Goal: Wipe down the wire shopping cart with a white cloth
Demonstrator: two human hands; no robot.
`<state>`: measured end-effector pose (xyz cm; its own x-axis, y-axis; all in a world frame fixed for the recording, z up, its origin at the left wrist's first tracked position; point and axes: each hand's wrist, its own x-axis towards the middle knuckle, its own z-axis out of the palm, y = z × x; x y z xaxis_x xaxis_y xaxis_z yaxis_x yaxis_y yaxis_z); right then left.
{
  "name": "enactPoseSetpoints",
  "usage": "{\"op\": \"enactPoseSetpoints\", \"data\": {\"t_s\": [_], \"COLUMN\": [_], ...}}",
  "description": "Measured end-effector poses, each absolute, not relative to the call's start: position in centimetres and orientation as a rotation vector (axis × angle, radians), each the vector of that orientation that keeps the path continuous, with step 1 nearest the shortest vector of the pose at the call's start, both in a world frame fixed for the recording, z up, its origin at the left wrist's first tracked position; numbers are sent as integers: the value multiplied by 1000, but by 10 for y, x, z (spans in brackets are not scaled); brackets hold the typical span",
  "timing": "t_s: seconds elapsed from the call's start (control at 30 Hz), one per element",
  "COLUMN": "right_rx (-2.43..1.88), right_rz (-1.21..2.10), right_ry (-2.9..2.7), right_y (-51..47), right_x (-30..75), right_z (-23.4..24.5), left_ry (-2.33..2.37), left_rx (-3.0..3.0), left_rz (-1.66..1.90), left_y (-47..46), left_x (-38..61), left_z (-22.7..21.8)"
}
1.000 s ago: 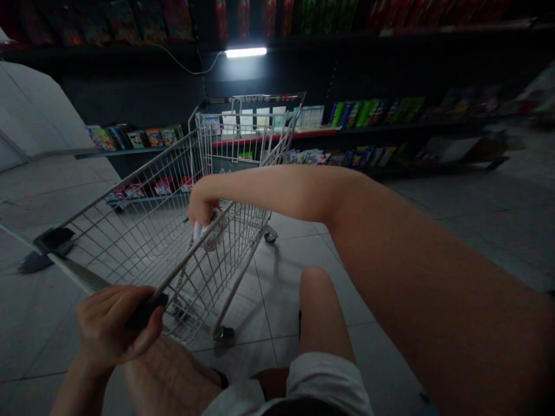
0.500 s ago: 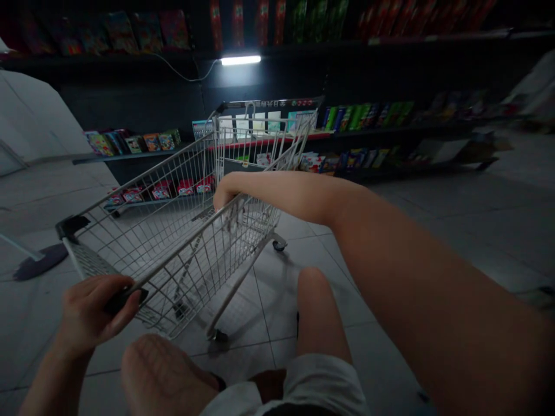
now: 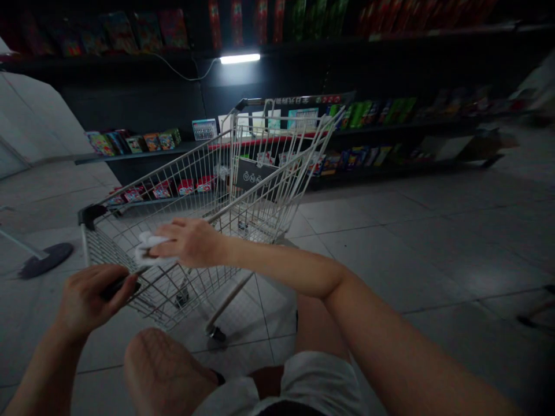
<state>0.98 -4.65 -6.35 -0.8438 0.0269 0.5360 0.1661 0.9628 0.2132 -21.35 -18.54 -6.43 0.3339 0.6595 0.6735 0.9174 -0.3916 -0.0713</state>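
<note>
A metal shopping cart (image 3: 277,182) stands before me, its wire basket angled toward my left. My left hand (image 3: 93,297) is closed around the black corner piece at the basket's near front end. Wrapped in the fingers of my right hand (image 3: 195,242) is a white cloth (image 3: 150,247), pressed against the near top rail of the basket. That hand lies a little right of and beyond my left one. The cloth covers part of the rail, and its folds are partly hidden by my fingers.
Behind the cart run dark shelves (image 3: 151,92) with boxes, packets and bottles. A lit tube lamp (image 3: 240,59) hangs there by a cable. At far left a round stand base (image 3: 52,260) rests on the tiled floor (image 3: 390,242). My bent knees are close to the cart.
My right hand has come from inside the cart's far part back along the near rail toward my left hand, bringing the white cloth into sight. The cart has shifted slightly right.
</note>
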Motion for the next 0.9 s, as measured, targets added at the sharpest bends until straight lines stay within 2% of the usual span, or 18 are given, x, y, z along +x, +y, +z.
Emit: {"op": "enactPoseSetpoints", "data": {"t_s": [0.13, 0.27, 0.37, 0.47, 0.57, 0.63, 0.77, 0.9], "right_rx": [-24, 74, -42, -389, -522, -530, -649, -790], "right_rz": [-536, -618, -557, -455, -446, -439, -288, -106], "right_ry": [-2213, -2245, -2265, -2102, -1875, -1776, -1548, -1460], "right_y": [-64, 6, 83, 130, 134, 120, 75, 27], "right_x": [-21, 38, 128, 200, 206, 178, 110, 78], "right_z": [-90, -82, -75, -76, -83, -92, -144, -252], "left_ry": [-1431, -1656, -1822, -2059, -2332, -2327, -2145, -2518], "left_rx": [-2224, -2197, -2125, -2054, -2088, -2237, -2686, -2905], "left_rz": [-811, -790, -731, -571, -277, -174, -238, -214], "left_y": [-187, -191, -194, -187, -157, -128, -74, -59], "left_x": [-216, -222, -229, -227, -197, -163, -104, -95], "left_z": [-66, -65, -61, -49, -26, -12, -5, -13]}}
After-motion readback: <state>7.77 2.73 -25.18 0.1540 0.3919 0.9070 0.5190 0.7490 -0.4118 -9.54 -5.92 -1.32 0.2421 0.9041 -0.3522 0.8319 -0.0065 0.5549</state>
